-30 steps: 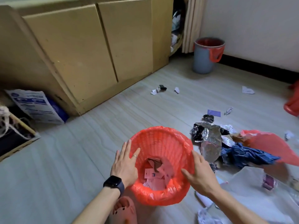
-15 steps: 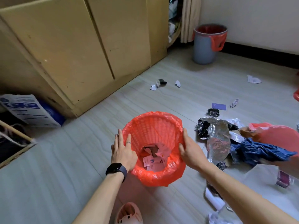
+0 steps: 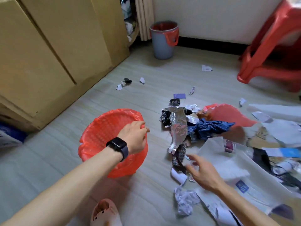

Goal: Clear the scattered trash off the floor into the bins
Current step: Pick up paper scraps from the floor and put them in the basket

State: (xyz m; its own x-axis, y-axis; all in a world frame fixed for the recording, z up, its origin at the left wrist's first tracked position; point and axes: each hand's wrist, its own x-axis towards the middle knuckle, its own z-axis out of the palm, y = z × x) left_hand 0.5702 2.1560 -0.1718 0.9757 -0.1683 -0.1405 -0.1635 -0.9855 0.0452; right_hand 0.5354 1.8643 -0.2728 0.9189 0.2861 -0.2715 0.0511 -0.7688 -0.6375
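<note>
lower left of centre, the red-lined basket bin (image 3: 101,131) sits on the floor. the left hand (image 3: 133,137) has its fingers curled over the right side of the rim, gripping it. upper middle, a grey bin (image 3: 163,44) stands by the wall. right of the basket lies the foil wrapper (image 3: 178,126). below it the right hand (image 3: 203,173) hovers low over small scraps, fingers spread and slightly bent, holding nothing. the trash pile (image 3: 210,128) fills the right side. from my remote seat i'd worry that a one-handed tug tips that light basket and dumps its paper, or a loose grab sheds bits.
</note>
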